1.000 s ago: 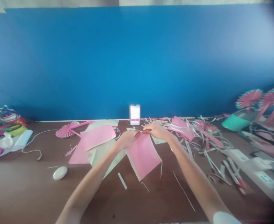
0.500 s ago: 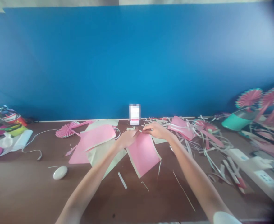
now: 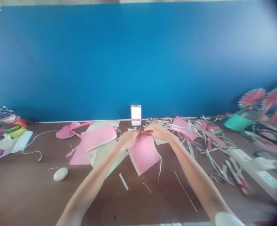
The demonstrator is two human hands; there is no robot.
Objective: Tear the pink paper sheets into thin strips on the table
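A pink sheet of paper [image 3: 144, 154] with a pale border hangs down toward me from between my hands. My left hand [image 3: 132, 138] is closed at its upper left edge, fingers pinched. Close beside it, my right hand [image 3: 157, 131] pinches the sheet's top edge, its fingertips almost meeting the left ones. A thin pale strip [image 3: 160, 169] dangles from the sheet's right corner. More pink paper [image 3: 99, 137] and a pale green sheet [image 3: 110, 156] lie to the left, partly behind my left forearm.
A white mouse [image 3: 60, 174] rests at left near a pink folded fan [image 3: 66, 131]. A phone [image 3: 136, 115] stands by the blue wall. At right lie many paper strips, a power strip [image 3: 258, 171], pens [image 3: 237, 175] and a green container [image 3: 239, 121]. Loose strips lie in front.
The pink sheet's lower end has lifted slightly and shifted a little left, and the thin strip at its corner hangs longer. Both hands stay pinched in nearly the same place.
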